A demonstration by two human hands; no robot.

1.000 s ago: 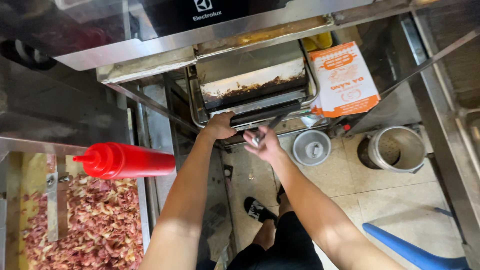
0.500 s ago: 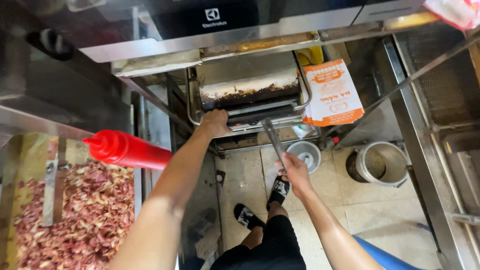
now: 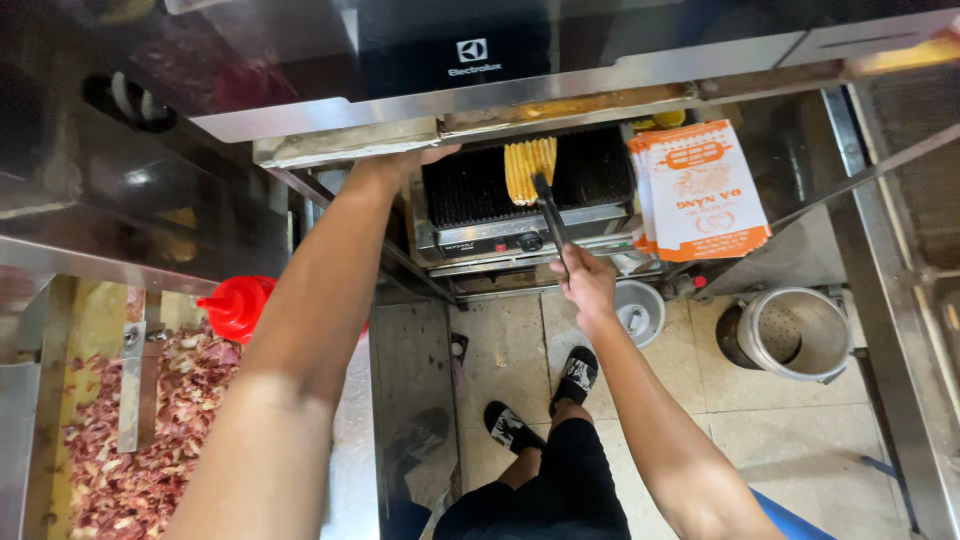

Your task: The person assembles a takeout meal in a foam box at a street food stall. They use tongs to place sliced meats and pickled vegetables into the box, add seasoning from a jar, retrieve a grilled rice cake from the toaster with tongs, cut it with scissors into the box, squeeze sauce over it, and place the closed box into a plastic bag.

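Observation:
My right hand (image 3: 586, 281) grips black tongs (image 3: 549, 213) whose tips rest on a golden ridged piece of bread (image 3: 528, 167) lying on the black ribbed plate of a contact grill (image 3: 505, 215). My left arm reaches up past the grill's left side; my left hand (image 3: 420, 158) is mostly hidden behind the steel edge above the grill, and what it grips cannot be seen. The grill stands open with the lid raised out of view.
A stack of orange-and-white paper bags (image 3: 700, 190) leans right of the grill. A red squeeze bottle (image 3: 238, 303) stands above a tray of chopped meat (image 3: 150, 440). On the tiled floor sit a steel pot (image 3: 795, 333) and a small bucket (image 3: 640, 310).
The grill lid was down with my left hand on its handle; now it is up and the bread shows. My right hand brought the tongs up to the bread.

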